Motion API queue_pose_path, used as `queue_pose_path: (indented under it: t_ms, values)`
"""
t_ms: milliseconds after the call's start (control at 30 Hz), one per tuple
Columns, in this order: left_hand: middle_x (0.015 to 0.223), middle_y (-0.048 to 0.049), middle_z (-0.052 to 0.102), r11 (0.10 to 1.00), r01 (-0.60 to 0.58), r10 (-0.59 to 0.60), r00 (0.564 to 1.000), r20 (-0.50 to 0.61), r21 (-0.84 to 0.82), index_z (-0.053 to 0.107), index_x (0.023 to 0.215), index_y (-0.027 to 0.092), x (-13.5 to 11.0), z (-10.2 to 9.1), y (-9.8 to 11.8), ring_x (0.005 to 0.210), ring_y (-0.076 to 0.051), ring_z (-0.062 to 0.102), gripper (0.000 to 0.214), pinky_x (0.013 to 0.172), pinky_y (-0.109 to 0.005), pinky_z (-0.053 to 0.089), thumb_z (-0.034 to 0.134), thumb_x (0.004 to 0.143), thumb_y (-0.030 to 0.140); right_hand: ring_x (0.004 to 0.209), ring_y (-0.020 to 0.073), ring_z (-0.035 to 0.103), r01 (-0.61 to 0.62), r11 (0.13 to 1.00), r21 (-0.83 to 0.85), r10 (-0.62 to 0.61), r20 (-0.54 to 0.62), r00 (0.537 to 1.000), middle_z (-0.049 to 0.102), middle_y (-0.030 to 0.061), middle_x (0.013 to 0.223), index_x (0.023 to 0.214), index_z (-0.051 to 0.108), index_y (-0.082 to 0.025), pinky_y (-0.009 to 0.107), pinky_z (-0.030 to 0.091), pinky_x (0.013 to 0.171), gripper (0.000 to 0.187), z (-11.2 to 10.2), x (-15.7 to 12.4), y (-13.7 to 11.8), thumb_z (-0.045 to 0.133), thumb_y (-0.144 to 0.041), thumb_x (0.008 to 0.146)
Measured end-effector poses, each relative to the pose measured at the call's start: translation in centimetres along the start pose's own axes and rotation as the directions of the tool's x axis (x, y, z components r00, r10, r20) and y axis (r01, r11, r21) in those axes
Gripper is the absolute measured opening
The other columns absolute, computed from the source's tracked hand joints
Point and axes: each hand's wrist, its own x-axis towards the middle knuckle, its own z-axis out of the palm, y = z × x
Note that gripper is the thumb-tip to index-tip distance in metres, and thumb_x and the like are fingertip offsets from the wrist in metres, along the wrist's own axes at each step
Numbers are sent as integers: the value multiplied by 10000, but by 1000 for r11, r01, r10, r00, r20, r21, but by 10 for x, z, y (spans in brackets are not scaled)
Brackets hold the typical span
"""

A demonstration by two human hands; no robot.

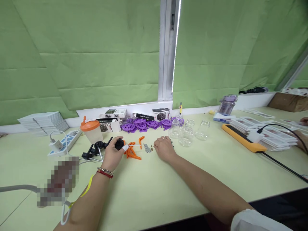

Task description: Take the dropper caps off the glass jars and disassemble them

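Observation:
My left hand point(113, 154) is closed around a small black round part point(119, 143), with a thin metal rod sticking out toward the orange plastic pieces point(132, 150) lying just right of it. My right hand point(164, 148) rests on the table with fingers curled down over something small I cannot make out, next to a little pile of metal screws point(147, 148). More black parts and rods point(95, 150) lie left of my left hand.
Purple plastic wheels point(141, 124), small boxes point(113, 119), several glass jars point(187, 131), an orange-lidded cup point(90, 130), a power strip point(64, 142), a long yellow tool with a cable point(243, 138), stacked cards point(264, 133). Another person's hand point(304, 121) at the far right.

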Motion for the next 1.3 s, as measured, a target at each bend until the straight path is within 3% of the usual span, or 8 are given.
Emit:
queue_pose_path:
  t_ms: [133,233,333,467,633,767,967,1300]
  values:
    - [875,16,539,927,85,-42,991,124,-365,549,1079,245,-5,3,10,685,-105,503,503,623,-231,412,740,614,250,818,183,551,-135,882,451,196,-91,976,674,60,835,791,672,-169,332,367,790,135,-13,0,7,545,-194,830]
    - [920,-12,553,723,220,-21,955,297,-655,558,1098,243,-11,7,24,752,-137,547,493,654,-254,445,722,635,278,639,130,523,-242,456,856,419,33,907,625,20,718,751,634,-164,276,412,637,97,-22,-2,9,594,-240,794]
    - [943,-58,577,580,330,-24,921,390,-744,608,1039,203,-15,14,35,779,-170,567,378,654,-286,472,660,737,424,580,100,521,-288,-39,957,505,268,820,610,12,686,716,599,-150,246,437,562,88,-30,-6,5,634,-216,764]
    - [923,-65,600,578,377,-129,918,375,-724,644,840,158,-14,29,35,723,-148,565,265,593,-257,464,680,757,408,592,126,605,-364,-342,866,428,488,760,658,59,719,743,563,-138,260,491,532,72,-36,-15,-5,607,-143,799]
    - [882,-53,617,627,358,-182,931,317,-691,654,819,142,-16,41,24,708,-134,566,250,562,-235,448,746,701,342,623,160,669,-375,-422,825,377,536,755,678,95,703,760,539,-129,269,534,555,102,-30,-19,-15,547,-96,856]
    - [892,-33,627,650,365,-120,915,384,-666,624,1032,186,-19,41,18,735,-130,567,382,638,-250,465,750,675,238,576,125,644,-335,-410,848,378,493,784,667,78,662,723,546,-122,247,537,574,153,-23,-18,-17,533,-92,872]
    - [1011,-72,623,711,371,-45,872,487,-598,650,1003,176,-23,39,13,900,-181,565,424,755,-270,458,725,586,152,566,106,622,-306,-374,876,351,439,827,664,46,661,696,565,-129,230,526,576,145,-21,-19,-13,673,-147,792]
    - [987,-59,632,905,284,-100,867,488,-318,638,862,175,-23,38,6,829,-177,575,246,767,-316,444,726,693,330,676,135,687,-286,-417,863,305,429,851,697,73,710,712,589,-123,238,566,667,118,-24,-23,-10,680,-114,788]
